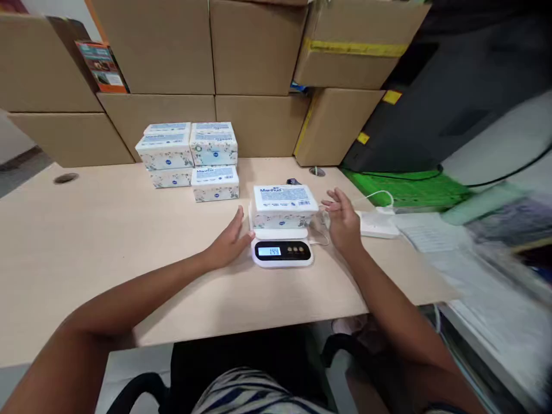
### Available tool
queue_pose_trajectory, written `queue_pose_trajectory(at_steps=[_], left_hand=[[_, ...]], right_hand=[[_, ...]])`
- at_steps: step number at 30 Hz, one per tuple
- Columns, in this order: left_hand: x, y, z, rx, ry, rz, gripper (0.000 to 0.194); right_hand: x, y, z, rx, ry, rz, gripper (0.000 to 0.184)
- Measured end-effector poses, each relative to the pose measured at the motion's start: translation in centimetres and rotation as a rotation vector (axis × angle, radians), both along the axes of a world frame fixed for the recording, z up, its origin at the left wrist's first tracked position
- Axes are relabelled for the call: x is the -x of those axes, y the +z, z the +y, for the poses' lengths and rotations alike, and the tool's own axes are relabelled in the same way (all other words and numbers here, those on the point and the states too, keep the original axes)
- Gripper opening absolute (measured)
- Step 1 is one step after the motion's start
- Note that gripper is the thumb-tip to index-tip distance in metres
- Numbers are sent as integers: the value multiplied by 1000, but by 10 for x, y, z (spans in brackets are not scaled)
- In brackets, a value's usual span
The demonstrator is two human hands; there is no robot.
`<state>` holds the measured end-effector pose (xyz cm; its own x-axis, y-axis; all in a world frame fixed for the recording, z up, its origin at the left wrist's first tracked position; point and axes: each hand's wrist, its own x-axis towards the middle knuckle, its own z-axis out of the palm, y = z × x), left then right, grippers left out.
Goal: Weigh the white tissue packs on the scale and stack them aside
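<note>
A white tissue pack point(283, 204) with blue print lies on a small white kitchen scale point(282, 250) whose lit display shows digits. My left hand point(230, 240) is open, fingers stretched, just left of the pack and the scale, close to them but holding nothing. My right hand point(342, 221) is open on the pack's right side, fingers spread, a small gap from the pack. Both hands rest near the beige table point(107, 241).
A stack of several identical tissue packs point(190, 152) stands at the back left of the scale. Cardboard boxes point(254, 63) line the wall behind. A white power adapter with cable point(379, 221), a green mat point(405, 187) and papers point(431, 236) lie to the right.
</note>
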<state>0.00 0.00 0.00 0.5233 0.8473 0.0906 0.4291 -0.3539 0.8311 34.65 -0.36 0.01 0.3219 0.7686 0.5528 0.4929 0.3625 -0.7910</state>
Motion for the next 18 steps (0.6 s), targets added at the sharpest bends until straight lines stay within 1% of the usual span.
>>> queue_pose_trajectory(at_steps=[2, 4, 5, 6, 7, 8, 10, 12, 13, 15, 16, 18], left_hand=[[-5, 2, -2, -214, -199, 31, 104], [-3, 7, -9, -422, -313, 46, 103], [2, 11, -15, -530, -365, 55, 106], [9, 17, -22, -624, -376, 53, 108], [19, 24, -29, -707, -344, 44, 108], [31, 31, -37, -783, -278, 31, 107], [61, 46, -49, -907, -95, 21, 103], [93, 57, -59, -949, 98, 34, 98], [109, 59, -62, -929, 188, 43, 96], [138, 55, -68, -804, 367, 47, 92], [149, 49, -71, -704, 461, 30, 89], [166, 33, -76, -456, 622, -42, 81]], right_hand=[[3, 1, -6, 59, 81, -89, 99], [12, 3, -9, 61, 149, -160, 92], [21, 5, -10, 38, 169, -180, 89], [34, 9, -10, -1, 195, -196, 86], [49, 13, -9, -47, 232, -211, 83], [68, 20, -8, -91, 281, -227, 81], [112, 36, -2, -147, 396, -250, 76], [159, 53, 6, -148, 505, -252, 72], [181, 61, 11, -117, 560, -258, 70], [220, 70, 20, 16, 676, -307, 71], [235, 71, 24, 108, 734, -352, 74], [259, 68, 27, 291, 846, -475, 79]])
